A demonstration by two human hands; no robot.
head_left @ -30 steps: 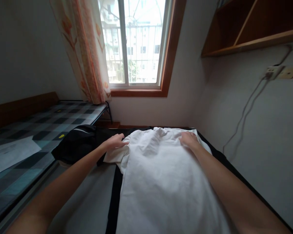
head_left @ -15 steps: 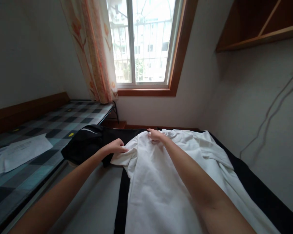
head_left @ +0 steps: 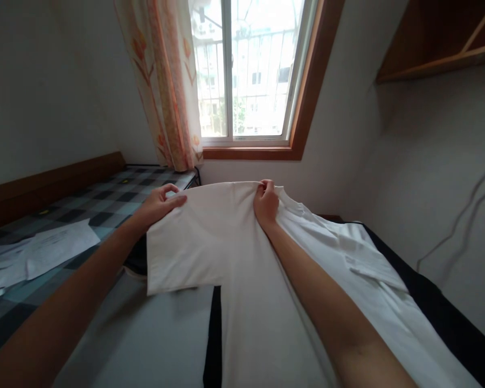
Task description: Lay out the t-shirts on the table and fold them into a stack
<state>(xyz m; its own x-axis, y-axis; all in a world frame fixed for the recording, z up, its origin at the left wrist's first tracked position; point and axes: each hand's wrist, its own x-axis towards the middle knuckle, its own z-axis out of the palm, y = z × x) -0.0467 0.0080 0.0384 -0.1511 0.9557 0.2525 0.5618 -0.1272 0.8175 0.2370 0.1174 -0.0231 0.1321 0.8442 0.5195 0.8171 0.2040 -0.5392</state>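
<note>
A white short-sleeved shirt [head_left: 250,302] lies over a grey and black surface, its left part lifted and stretched flat between both hands. My left hand [head_left: 161,203] pinches the top edge of the left sleeve. At the shoulder near the collar, my right hand [head_left: 267,202] grips the fabric with curled fingers. The sleeve hangs down between them, with its open end at the left. The shirt's right half rests lower, wrinkled, with its other sleeve spread to the right. A black item [head_left: 136,258] is mostly hidden behind the lifted sleeve.
On the left, a checkered mattress [head_left: 105,199] holds loose white papers [head_left: 60,245]. Behind stand a window [head_left: 246,81] and a flowered curtain [head_left: 170,86]. A wooden shelf [head_left: 440,64] hangs at the upper right, above a cable [head_left: 452,231] along the wall.
Both hands have risen, lifting the shirt's left shoulder and sleeve, which is now stretched smooth. My left hand has moved further left. The view has shifted slightly left.
</note>
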